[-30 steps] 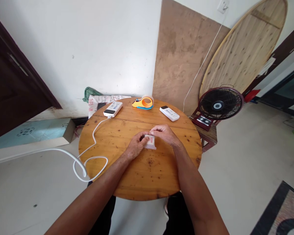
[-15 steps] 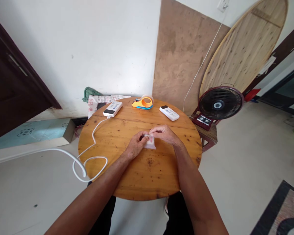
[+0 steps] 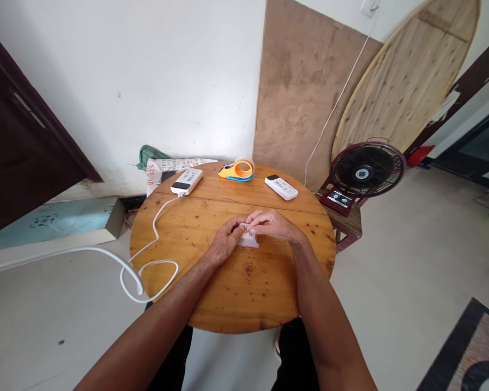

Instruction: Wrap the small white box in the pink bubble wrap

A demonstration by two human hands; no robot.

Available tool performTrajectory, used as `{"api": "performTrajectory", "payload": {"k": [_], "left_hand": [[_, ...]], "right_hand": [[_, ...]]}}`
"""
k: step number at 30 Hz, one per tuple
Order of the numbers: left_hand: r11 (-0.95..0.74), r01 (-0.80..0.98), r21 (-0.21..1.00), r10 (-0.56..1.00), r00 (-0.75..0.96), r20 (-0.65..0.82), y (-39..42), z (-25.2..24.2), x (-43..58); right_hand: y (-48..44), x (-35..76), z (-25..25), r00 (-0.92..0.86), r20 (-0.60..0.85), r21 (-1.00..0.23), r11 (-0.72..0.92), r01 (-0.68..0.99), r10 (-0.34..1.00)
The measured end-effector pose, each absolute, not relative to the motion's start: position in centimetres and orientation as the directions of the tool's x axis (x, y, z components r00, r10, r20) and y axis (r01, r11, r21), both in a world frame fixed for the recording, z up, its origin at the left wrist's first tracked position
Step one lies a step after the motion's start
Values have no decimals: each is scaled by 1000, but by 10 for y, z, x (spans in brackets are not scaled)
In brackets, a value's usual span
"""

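Observation:
My left hand [image 3: 227,237] is closed on a small whitish packet [image 3: 248,241], gripping its left side above the wooden table [image 3: 244,304]. Pink print marked its face a moment ago; fingers now cover most of that. From the right, my right hand [image 3: 271,224] reaches over it, its thumb and fingers pinched together at the packet's upper part. Whatever lies exactly between those fingertips is too small to make out. The packet's lower edge shows below both hands.
Along the table's far side are a white power bank [image 3: 187,181] with a white cable [image 3: 157,220], an orange tape dispenser [image 3: 224,172] and a second white power bank [image 3: 282,187]. A dark fan [image 3: 362,173] stands on a stool [image 3: 350,217] at the right.
My right hand has shifted slightly left and down over the packet, covering its printed face. My left hand keeps its hold almost unmoved.

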State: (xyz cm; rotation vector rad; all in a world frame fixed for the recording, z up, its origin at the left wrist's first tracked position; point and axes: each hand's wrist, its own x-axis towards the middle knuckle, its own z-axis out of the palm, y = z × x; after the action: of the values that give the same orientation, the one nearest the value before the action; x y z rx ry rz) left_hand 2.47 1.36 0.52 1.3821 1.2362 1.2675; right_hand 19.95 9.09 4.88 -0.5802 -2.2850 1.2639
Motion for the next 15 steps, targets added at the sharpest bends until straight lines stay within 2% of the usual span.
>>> {"api": "performTrajectory", "payload": {"k": [6, 15], "left_hand": [[-130, 130, 983, 991, -9, 132, 12, 11, 25], [-116, 144, 983, 993, -7, 118, 11, 13, 25]], "right_hand": [[91, 205, 52, -856, 146, -842, 516, 156, 497], [91, 209, 52, -883, 83, -869, 466, 163, 463]]}}
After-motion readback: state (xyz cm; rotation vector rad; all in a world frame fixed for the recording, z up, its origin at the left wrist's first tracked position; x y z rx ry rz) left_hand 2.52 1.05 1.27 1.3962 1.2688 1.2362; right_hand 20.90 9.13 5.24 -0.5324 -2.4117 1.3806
